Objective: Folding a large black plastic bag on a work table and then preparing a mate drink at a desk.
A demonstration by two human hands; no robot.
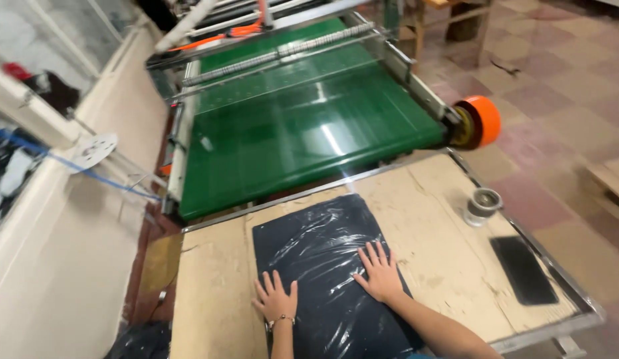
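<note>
Workshop floor with patchy tiles; a green conveyor belt [303, 126] runs off toward 12 o'clock, with an orange roller cap [481, 120] at its 3 o'clock corner. The cardboard-topped worktop [442, 252] butts against the belt's near end.

The stack of dark plastic-wrapped bags [323, 266] lies flat on the worktop, centre-left, just short of the belt. Its long axis runs roughly 6 to 12, twisted slightly toward 11, with the far short edge facing the belt.

Left hand [276, 299] and right hand [381, 274] both press palm-down on the stack, fingers spread. No grip closed on anything; they are only flattening or squaring it.

Judgement: the stack looks delivered and laid down, and alignment and smoothing are in hand. The film is wrinkled at the top, so it is not settled yet.

A small tape roll [484, 201] sits at 3 o'clock and a flat black slab [522, 269] at 4, both untouched.
</note>
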